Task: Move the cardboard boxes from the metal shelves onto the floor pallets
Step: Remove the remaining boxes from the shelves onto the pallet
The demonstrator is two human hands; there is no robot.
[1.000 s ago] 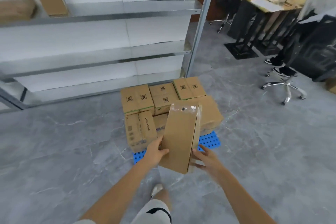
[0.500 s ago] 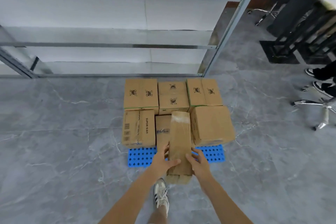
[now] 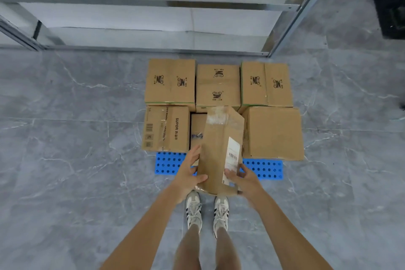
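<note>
I hold a tall narrow cardboard box (image 3: 219, 151) with a white label between both hands, above the front middle of the blue perforated pallet (image 3: 265, 169). My left hand (image 3: 190, 171) grips its left side near the bottom. On the right side my right hand (image 3: 243, 178) grips the lower edge. Several cardboard boxes stand on the pallet: three at the back (image 3: 218, 85), a SUPOR box (image 3: 166, 128) front left, a plain box (image 3: 274, 132) front right. A lower box (image 3: 197, 131) sits in the gap between them, partly hidden by the held box.
The metal shelf frame (image 3: 153, 4) runs across the back, its upright (image 3: 291, 22) at the right. Grey marble floor (image 3: 76, 160) spreads all around. My two shoes (image 3: 206, 210) stand just in front of the pallet. A dark base (image 3: 390, 17) sits at far right.
My view has tilted down and moved nearer the pallet. The held box has turned, showing its labelled side, and sits lower over the gap between the front boxes.
</note>
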